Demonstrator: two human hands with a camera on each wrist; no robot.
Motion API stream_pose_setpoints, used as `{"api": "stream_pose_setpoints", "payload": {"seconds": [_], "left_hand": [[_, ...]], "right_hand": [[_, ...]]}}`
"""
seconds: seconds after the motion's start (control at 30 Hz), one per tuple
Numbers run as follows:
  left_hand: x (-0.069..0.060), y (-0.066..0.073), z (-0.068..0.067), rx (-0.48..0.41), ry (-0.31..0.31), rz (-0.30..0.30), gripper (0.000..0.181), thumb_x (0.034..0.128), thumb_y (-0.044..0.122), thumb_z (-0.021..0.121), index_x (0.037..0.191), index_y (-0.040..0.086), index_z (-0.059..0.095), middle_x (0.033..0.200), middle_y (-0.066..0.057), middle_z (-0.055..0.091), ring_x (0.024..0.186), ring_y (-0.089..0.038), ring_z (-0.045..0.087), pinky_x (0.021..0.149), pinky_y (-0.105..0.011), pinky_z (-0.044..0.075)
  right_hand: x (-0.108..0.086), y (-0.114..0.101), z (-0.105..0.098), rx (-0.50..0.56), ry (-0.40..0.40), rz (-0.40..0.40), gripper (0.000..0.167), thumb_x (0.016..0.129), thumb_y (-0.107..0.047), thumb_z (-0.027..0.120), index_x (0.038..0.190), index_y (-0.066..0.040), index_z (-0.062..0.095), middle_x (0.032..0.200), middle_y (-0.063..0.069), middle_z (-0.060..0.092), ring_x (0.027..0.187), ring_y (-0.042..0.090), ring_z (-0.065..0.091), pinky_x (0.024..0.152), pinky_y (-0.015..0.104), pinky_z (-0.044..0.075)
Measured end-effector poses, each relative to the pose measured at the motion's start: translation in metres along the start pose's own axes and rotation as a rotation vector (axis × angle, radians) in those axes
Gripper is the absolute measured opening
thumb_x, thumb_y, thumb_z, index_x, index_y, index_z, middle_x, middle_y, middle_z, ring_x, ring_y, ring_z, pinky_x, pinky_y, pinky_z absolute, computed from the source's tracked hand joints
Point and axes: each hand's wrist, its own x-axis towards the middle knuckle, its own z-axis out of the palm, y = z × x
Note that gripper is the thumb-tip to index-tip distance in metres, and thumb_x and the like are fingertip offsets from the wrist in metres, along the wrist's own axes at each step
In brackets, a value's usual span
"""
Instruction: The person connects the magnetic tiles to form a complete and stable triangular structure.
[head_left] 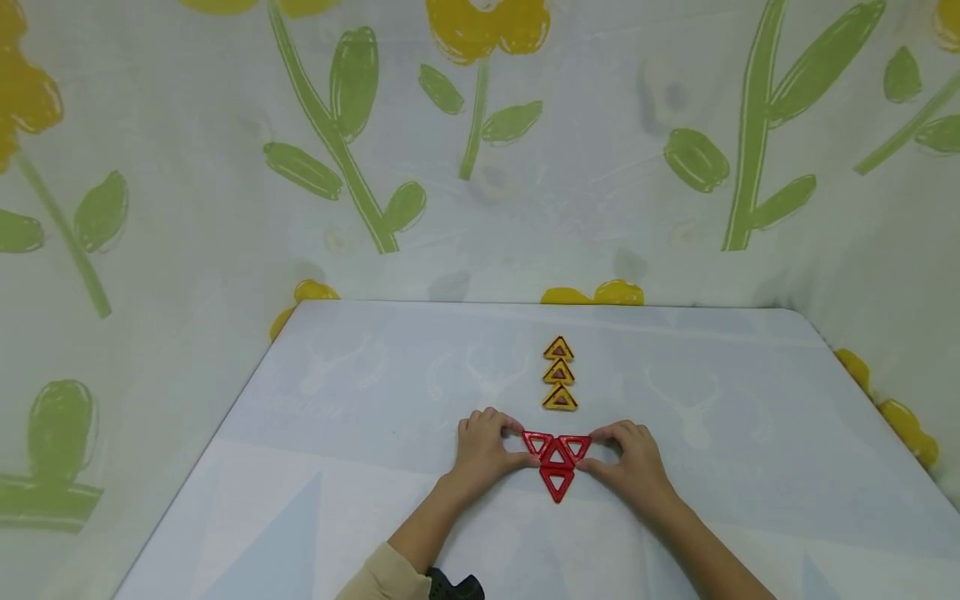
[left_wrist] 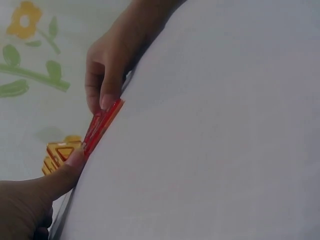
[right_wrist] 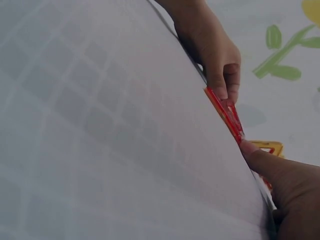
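Note:
Several red triangle tiles [head_left: 557,477] lie flat and edge to edge on the table, each a frame with an open middle. One points up in the centre, with others at its left, right and below. My left hand [head_left: 483,446] pinches the left red tile [head_left: 527,437] between thumb and forefinger. On the other side, my right hand [head_left: 633,462] pinches the right red tile [head_left: 586,440] in the same way. Both wrist views show the red tiles edge-on, with a thumb [left_wrist: 75,159] at the near end in the left one.
Beyond the red tiles, three yellow triangle tiles [head_left: 559,372] with dark inner outlines stand in a column, points away from me. The white table [head_left: 360,367] ends at a far edge, where a flower-patterned curtain [head_left: 570,167] hangs. A dark band [head_left: 456,586] sits by the left sleeve.

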Motion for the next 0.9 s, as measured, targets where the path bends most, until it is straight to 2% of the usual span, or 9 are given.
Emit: {"api": "stream_pose_setpoints", "payload": {"seconds": [0.2, 0.3, 0.47, 0.57, 0.7, 0.9], "left_hand": [[0.0009, -0.0033, 0.0005, -0.031, -0.001, -0.005, 0.044, 0.0641, 0.046, 0.083, 0.095, 0.021, 0.064, 0.081, 0.009, 0.048, 0.083, -0.009, 0.04, 0.078, -0.035, 0.026], [0.0009, -0.0039, -0.0008, -0.046, -0.003, 0.019, 0.043, 0.0652, 0.045, 0.083, 0.096, 0.02, 0.065, 0.082, 0.009, 0.051, 0.084, -0.009, 0.042, 0.081, -0.038, 0.027], [0.0009, -0.0052, -0.0023, -0.101, -0.027, 0.061, 0.037, 0.0703, 0.043, 0.08, 0.096, 0.02, 0.069, 0.084, 0.01, 0.056, 0.085, -0.008, 0.046, 0.086, -0.041, 0.027], [0.0011, -0.0062, -0.0025, -0.13, -0.038, 0.102, 0.03, 0.0744, 0.04, 0.077, 0.095, 0.02, 0.071, 0.084, 0.01, 0.056, 0.084, -0.007, 0.047, 0.086, -0.04, 0.027], [0.0011, -0.0054, -0.003, -0.156, -0.045, 0.156, 0.022, 0.0774, 0.036, 0.076, 0.093, 0.02, 0.072, 0.083, 0.009, 0.057, 0.082, -0.007, 0.046, 0.084, -0.039, 0.028], [0.0012, -0.0022, -0.0026, -0.206, -0.075, 0.182, 0.016, 0.081, 0.033, 0.073, 0.092, 0.022, 0.072, 0.084, 0.01, 0.057, 0.083, -0.005, 0.044, 0.083, -0.036, 0.028]], "right_hand": [[0.0025, 0.0021, 0.0021, 0.005, 0.01, -0.037, 0.043, 0.062, -0.031, 0.088, 0.094, -0.012, 0.065, 0.092, 0.0, 0.06, 0.089, 0.016, 0.048, 0.074, 0.034, 0.041], [0.0031, 0.0039, 0.003, 0.009, 0.021, -0.069, 0.042, 0.061, -0.029, 0.089, 0.091, -0.013, 0.065, 0.089, -0.002, 0.06, 0.086, 0.014, 0.048, 0.073, 0.034, 0.041], [0.0026, 0.0062, 0.003, 0.041, 0.024, -0.13, 0.027, 0.063, -0.027, 0.087, 0.081, -0.019, 0.07, 0.081, -0.011, 0.062, 0.083, 0.011, 0.049, 0.075, 0.036, 0.039], [0.0018, 0.0076, 0.0037, 0.07, 0.024, -0.152, 0.02, 0.065, -0.024, 0.087, 0.078, -0.022, 0.071, 0.08, -0.014, 0.063, 0.082, 0.009, 0.049, 0.076, 0.037, 0.034], [0.001, 0.0065, 0.0047, 0.122, 0.043, -0.187, 0.016, 0.068, -0.018, 0.084, 0.078, -0.02, 0.072, 0.079, -0.012, 0.063, 0.079, 0.007, 0.048, 0.074, 0.038, 0.03], [-0.0008, 0.0017, 0.0058, 0.206, 0.052, -0.174, 0.014, 0.071, -0.014, 0.082, 0.077, -0.02, 0.072, 0.077, -0.012, 0.063, 0.077, 0.004, 0.049, 0.073, 0.038, 0.025]]}}
